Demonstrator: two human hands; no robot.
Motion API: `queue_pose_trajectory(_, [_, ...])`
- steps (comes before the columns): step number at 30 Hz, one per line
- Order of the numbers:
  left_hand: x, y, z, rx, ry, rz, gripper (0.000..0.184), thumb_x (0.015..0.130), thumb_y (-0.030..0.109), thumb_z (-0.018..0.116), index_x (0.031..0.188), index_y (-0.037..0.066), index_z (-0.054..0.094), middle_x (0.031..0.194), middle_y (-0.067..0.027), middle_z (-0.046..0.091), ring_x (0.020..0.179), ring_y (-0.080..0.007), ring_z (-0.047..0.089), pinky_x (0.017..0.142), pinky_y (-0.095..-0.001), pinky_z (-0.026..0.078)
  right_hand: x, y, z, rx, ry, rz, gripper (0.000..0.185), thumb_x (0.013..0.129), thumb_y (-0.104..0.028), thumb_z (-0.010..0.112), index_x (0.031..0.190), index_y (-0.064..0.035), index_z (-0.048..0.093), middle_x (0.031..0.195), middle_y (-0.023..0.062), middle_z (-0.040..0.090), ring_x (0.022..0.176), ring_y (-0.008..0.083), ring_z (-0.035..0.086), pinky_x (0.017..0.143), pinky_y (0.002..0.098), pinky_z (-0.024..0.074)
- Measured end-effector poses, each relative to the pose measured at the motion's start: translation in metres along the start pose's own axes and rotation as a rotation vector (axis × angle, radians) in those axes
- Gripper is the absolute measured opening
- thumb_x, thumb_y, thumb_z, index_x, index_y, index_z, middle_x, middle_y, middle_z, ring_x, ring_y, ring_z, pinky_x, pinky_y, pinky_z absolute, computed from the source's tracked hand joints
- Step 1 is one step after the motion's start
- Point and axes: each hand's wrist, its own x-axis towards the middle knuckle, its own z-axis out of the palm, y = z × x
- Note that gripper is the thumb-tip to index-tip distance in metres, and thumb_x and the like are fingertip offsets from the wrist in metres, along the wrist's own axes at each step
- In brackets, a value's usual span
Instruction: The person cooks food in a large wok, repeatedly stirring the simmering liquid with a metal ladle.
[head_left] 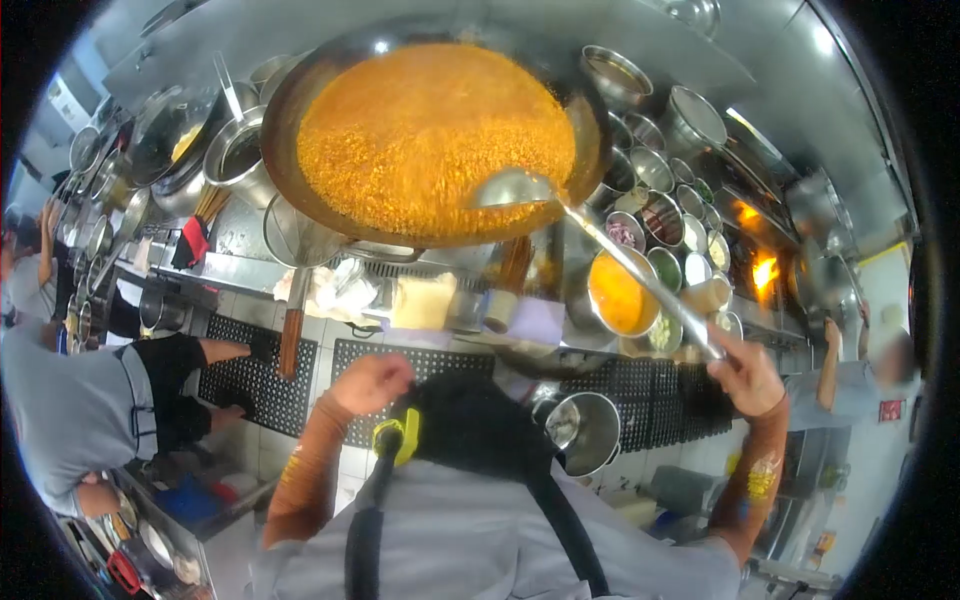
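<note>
My right hand is closed around the end of a long metal ladle. The ladle's bowl rests at the near edge of orange, grainy food in a very large wok. Liquid covers the far part of the food, while the near part looks lumpy. In front of my body, my left hand is held in a loose fist, with nothing visible in it. Under the ladle's handle stands a metal pot of bright orange-yellow liquid.
Several small metal containers of ingredients stand right of the wok. Flames burn at the far right. A strainer with a wooden handle juts over the counter's edge. Co-workers stand left, another right. A large pot sits below the counter.
</note>
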Motion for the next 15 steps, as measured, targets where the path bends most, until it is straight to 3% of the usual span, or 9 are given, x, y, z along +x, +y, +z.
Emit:
queue_pose_trajectory(3, [0.000, 0.042, -0.017, 0.063, 0.112, 0.110, 0.013, 0.094, 0.012, 0.064, 0.102, 0.003, 0.071, 0.093, -0.0168, 0.072, 0.088, -0.0339, 0.071, 0.079, -0.0399, 0.056, 0.015, -0.010, -0.005, -0.260, 0.075, 0.030, 0.050, 0.093, -0.005, 0.068, 0.142, -0.0020, 0.060, 0.093, 0.0163, 0.069, 0.071, 0.0150, 0.062, 0.073, 0.0328, 0.0542])
queue_pose_trajectory(6, [0.007, 0.070, -0.032, 0.195, 0.356, 0.405, 0.010, 0.093, 0.003, 0.064, 0.100, 0.001, 0.070, 0.093, -0.0154, 0.072, 0.089, -0.0342, 0.072, 0.079, -0.0387, 0.056, 0.046, 0.024, 0.015, -0.132, 0.210, -0.093, 0.051, 0.094, -0.003, 0.066, 0.144, -0.0033, 0.059, 0.093, 0.0120, 0.070, 0.066, 0.0138, 0.059, 0.066, 0.0315, 0.0524])
queue_pose_trajectory(9, [0.020, 0.093, -0.050, 0.347, 0.638, 0.654, 0.016, 0.088, 0.001, 0.065, 0.103, 0.001, 0.070, 0.101, -0.0148, 0.072, 0.097, -0.0389, 0.071, 0.088, -0.0428, 0.055, 0.079, 0.005, 0.052, 0.188, 0.292, 0.072, 0.054, 0.094, -0.002, 0.062, 0.148, -0.0024, 0.056, 0.078, 0.0023, 0.063, 0.058, 0.0071, 0.050, 0.054, 0.0252, 0.0417])
queue_pose_trajectory(11, [0.032, 0.102, -0.064, 0.480, 0.753, 0.783, 0.023, 0.084, 0.000, 0.067, 0.106, 0.001, 0.070, 0.109, -0.0148, 0.072, 0.106, -0.0381, 0.070, 0.096, -0.0456, 0.052, 0.097, -0.022, 0.078, 0.326, 0.293, -0.069, 0.061, 0.094, -0.001, 0.061, 0.154, -0.0036, 0.048, 0.074, 0.0009, 0.061, 0.055, 0.0064, 0.051, 0.050, 0.0232, 0.0391])
queue_pose_trajectory(15, [0.053, 0.107, -0.072, 0.577, 0.717, 0.737, 0.041, 0.078, 0.004, 0.069, 0.120, 0.002, 0.069, 0.127, -0.0141, 0.065, 0.128, -0.0334, 0.058, 0.109, -0.0500, 0.041, 0.139, -0.069, 0.106, 0.618, 0.322, -0.053, 0.068, 0.093, -0.001, 0.061, 0.158, -0.0029, 0.040, 0.076, 0.0007, 0.060, 0.056, 0.0080, 0.053, 0.050, 0.0241, 0.0409])
